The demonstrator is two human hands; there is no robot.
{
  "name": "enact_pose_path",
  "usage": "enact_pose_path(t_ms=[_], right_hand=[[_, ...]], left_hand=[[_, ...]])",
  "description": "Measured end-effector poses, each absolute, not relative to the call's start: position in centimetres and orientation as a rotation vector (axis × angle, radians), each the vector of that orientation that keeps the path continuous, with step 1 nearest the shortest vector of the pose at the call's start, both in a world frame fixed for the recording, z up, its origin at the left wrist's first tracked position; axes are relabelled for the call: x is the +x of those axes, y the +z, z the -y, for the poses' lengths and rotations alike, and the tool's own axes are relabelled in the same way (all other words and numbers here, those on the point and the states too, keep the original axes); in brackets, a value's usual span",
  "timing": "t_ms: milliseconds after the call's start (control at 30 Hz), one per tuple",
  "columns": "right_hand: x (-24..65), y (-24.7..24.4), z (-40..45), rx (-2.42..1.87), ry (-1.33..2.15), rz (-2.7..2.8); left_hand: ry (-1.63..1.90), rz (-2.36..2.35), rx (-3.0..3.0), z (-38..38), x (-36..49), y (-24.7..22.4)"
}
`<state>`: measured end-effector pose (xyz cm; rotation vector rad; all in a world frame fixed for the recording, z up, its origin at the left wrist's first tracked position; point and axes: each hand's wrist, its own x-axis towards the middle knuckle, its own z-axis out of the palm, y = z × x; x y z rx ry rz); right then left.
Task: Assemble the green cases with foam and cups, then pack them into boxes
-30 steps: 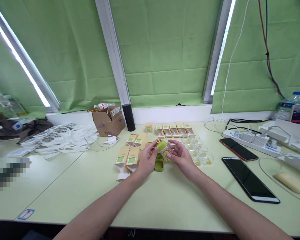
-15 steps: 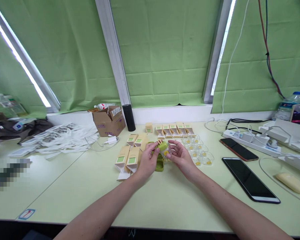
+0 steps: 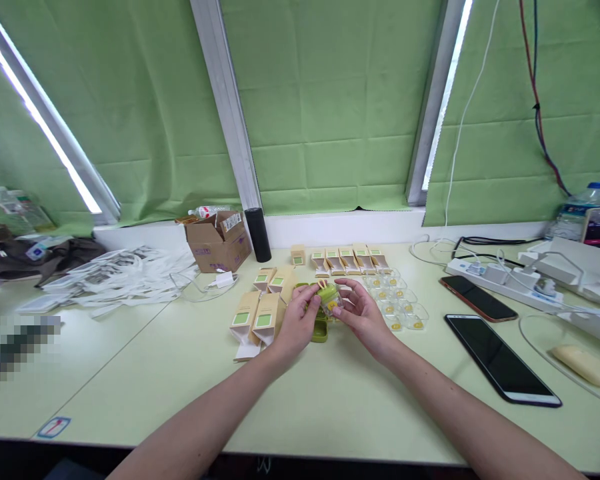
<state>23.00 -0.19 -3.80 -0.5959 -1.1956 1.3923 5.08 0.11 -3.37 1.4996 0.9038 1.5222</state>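
Note:
My left hand (image 3: 300, 313) is closed on a small rounded green case (image 3: 329, 291), held just above the table. My right hand (image 3: 363, 312) grips a clear plastic shell (image 3: 335, 305) with a yellow spot on it, and the shell meets the green case between the hands. Beneath them lie more green cases (image 3: 319, 332), partly hidden by my fingers. Several clear shells with yellow spots (image 3: 399, 305) stand to the right of my right hand. Left of my left hand are several open kraft cartons (image 3: 266, 319) with green labels.
A row of small cartons (image 3: 347, 260) stands behind the hands. At the right lie two phones (image 3: 500, 360) and a power strip (image 3: 505, 283) with cables. A brown cardboard box (image 3: 215, 250), a black cylinder (image 3: 258, 235) and a pile of white items (image 3: 125, 277) are at the left.
The green case has tilted and come together with the clear shell, which now sits over part of it. Both hands stay in nearly the same place.

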Motion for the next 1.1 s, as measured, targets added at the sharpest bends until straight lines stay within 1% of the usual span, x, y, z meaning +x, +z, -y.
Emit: enact_pose_path(t_ms=[333, 533, 900, 1100], right_hand=[[23.0, -3.6, 0.4, -0.609, 1.380, 1.222], [22.9, -3.5, 0.5, -0.602, 1.387, 1.203], [22.8, -3.1, 0.7, -0.596, 1.357, 1.173], [22.9, -3.6, 0.4, -0.540, 1.355, 1.196]], left_hand=[[1.491, -0.855, 1.429, -0.2, 5.0, -3.6], [1.488, -0.790, 1.487, 1.0, 5.0, -2.6], [1.500, -0.990, 1.687, 1.4, 5.3, -2.1], [1.408, -1.047, 1.848, 1.3, 5.1, -2.5]])
